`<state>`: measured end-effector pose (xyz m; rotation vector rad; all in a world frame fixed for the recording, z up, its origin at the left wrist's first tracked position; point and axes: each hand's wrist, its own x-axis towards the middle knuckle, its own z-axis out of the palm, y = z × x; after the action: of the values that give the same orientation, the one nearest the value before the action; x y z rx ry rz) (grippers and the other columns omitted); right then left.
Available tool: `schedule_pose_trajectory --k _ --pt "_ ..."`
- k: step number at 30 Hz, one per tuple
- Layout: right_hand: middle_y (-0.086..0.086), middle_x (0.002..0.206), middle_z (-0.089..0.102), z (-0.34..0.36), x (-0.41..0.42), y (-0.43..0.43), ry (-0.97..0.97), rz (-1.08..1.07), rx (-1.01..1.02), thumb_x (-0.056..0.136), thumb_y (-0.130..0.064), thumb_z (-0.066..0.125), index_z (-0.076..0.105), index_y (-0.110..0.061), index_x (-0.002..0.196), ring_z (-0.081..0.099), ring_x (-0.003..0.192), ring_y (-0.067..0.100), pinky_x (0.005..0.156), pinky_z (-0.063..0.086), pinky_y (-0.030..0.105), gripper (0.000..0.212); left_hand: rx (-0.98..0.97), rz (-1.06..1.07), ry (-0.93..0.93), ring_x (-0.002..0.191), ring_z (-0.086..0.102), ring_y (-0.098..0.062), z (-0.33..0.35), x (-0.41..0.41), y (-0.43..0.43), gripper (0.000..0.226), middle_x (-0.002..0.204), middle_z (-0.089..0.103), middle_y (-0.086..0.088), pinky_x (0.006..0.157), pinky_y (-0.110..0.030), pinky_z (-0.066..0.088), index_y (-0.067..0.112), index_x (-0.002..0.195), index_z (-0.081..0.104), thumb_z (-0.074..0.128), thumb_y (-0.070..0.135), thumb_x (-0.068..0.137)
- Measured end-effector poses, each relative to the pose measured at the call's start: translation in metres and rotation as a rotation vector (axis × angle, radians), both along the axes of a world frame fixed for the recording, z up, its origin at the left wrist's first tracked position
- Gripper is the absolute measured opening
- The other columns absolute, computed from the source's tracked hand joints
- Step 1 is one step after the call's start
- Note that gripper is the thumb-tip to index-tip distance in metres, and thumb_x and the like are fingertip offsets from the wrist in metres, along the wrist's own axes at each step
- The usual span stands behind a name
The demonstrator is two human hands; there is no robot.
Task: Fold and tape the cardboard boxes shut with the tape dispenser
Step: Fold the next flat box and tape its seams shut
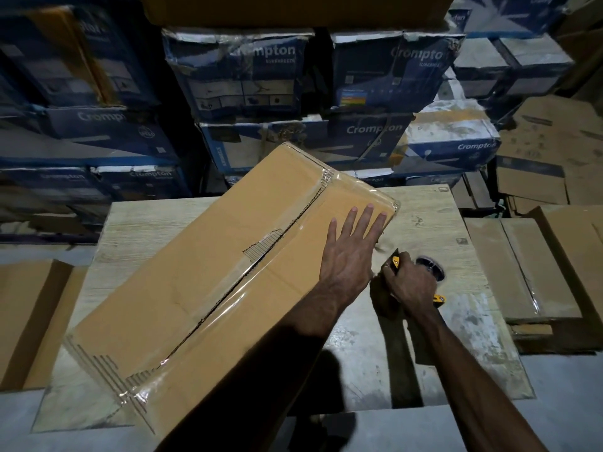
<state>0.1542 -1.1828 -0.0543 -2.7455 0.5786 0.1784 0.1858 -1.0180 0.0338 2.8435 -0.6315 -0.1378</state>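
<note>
The box [202, 288] lies slantwise on the table [424, 223], seam and ends taped; left hand [349, 256] presses flat on it, fingers spread, right hand [411, 282] grips the tape dispenser [430, 268] just beside. Next, I reckon: shift it aside

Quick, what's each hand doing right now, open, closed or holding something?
Left hand: open, pressed flat on the cardboard box.
Right hand: closed, gripping the tape dispenser.

A pale wood-grain surface [163, 223], scuffed white near its front right, stands on a grey floor [554, 402]. Behind it rise stacks of worn blue printed cartons [241, 76]. Flat brown cardboard sheets [554, 151] lie at far right. The light is dim
</note>
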Motion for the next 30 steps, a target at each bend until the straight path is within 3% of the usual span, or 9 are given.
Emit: schedule_pose_trajectory --k 5,8,10,12,14,16,20,26,30 --pt "0.011 0.109 0.065 0.038 -0.081 -0.022 -0.055 -0.198 0.267 0.097 -0.056 0.058 0.055 -0.019 0.122 0.062 0.102 0.036 0.079 0.047 0.04 0.045 -0.026 -0.005 0.021 0.16 -0.008 -0.027 -0.002 0.008 -0.008 0.119 0.173 -0.012 0.002 0.125 -0.055 -0.003 0.03 0.164 -0.01 0.077 0.013 0.085" --pt "0.005 0.104 0.069 0.059 -0.099 -0.021 -0.116 -0.335 0.509 0.091 -0.066 0.063 0.059 -0.025 0.114 0.064 0.099 0.03 0.084 0.053 0.041 0.047 -0.037 -0.001 -0.039 0.16 -0.002 -0.026 0.002 0.005 -0.007 0.104 0.174 -0.005 0.001 0.125 -0.052 -0.004 0.027 0.166 -0.002 0.069 0.016 0.091" --pt "-0.001 0.102 0.07 0.075 -0.107 -0.01 -0.174 -0.372 0.629 0.089 -0.067 0.065 0.062 -0.027 0.112 0.066 0.096 0.019 0.076 0.051 0.034 0.046 -0.166 0.01 -0.018 0.159 0.011 -0.026 0.009 0.002 -0.001 0.081 0.173 0.013 -0.002 0.127 -0.05 0.001 0.022 0.166 0.014 0.061 0.024 0.099" --pt "-0.004 0.099 0.07 0.094 -0.115 0.006 -0.218 -0.346 0.679 0.089 -0.064 0.068 0.062 -0.028 0.112 0.066 0.094 0.015 0.072 0.05 0.032 0.043 -0.414 0.066 0.02 0.148 0.039 -0.027 0.023 -0.012 0.01 0.062 0.161 0.043 -0.006 0.126 -0.048 0.024 0.017 0.158 0.039 0.06 0.026 0.101" --pt "-0.006 0.099 0.07 0.111 -0.12 0.023 -0.25 -0.325 0.687 0.088 -0.06 0.072 0.06 -0.029 0.114 0.067 0.094 0.016 0.076 0.054 0.036 0.042 -0.667 0.159 0.055 0.12 0.064 -0.021 0.04 -0.038 0.023 0.041 0.135 0.068 -0.005 0.106 -0.042 0.05 0.015 0.139 0.064 0.063 0.024 0.099" --pt "-0.007 0.101 0.07 0.124 -0.127 0.044 -0.276 -0.302 0.699 0.087 -0.058 0.074 0.056 -0.032 0.116 0.068 0.093 0.017 0.076 0.056 0.036 0.043 -0.805 0.202 0.105 0.098 0.071 -0.01 0.057 -0.073 0.042 0.026 0.114 0.077 0.002 0.09 -0.032 0.059 0.018 0.122 0.075 0.065 0.024 0.099" --pt "-0.01 0.1 0.073 0.141 -0.145 0.085 -0.335 -0.268 0.699 0.075 -0.073 0.075 0.051 -0.042 0.113 0.072 0.091 0.017 0.078 0.062 0.046 0.054 -0.923 0.161 0.209 0.095 0.069 0.003 0.081 -0.133 0.087 0.024 0.106 0.078 0.012 0.083 -0.015 0.056 0.027 0.119 0.077 0.068 0.019 0.098" --pt "-0.008 0.092 0.071 0.161 -0.171 0.145 -0.363 -0.189 0.585 0.08 -0.079 0.065 0.045 -0.036 0.115 0.069 0.082 0.019 0.074 0.059 0.045 0.059 -0.96 0.295 0.276 0.076 0.071 -0.006 0.113 -0.174 0.134 0.023 0.079 0.074 0.01 0.072 -0.034 0.061 0.04 0.116 0.074 0.07 0.046 0.094" --pt "-0.003 0.082 0.064 0.175 -0.188 0.184 -0.408 -0.13 0.419 0.089 -0.065 0.064 0.037 -0.031 0.122 0.063 0.073 0.027 0.064 0.05 0.04 0.055 -0.829 0.272 0.223 0.065 0.067 -0.001 0.131 -0.181 0.161 0.036 0.064 0.07 0.009 0.07 -0.03 0.058 0.039 0.117 0.075 0.067 0.061 0.09"
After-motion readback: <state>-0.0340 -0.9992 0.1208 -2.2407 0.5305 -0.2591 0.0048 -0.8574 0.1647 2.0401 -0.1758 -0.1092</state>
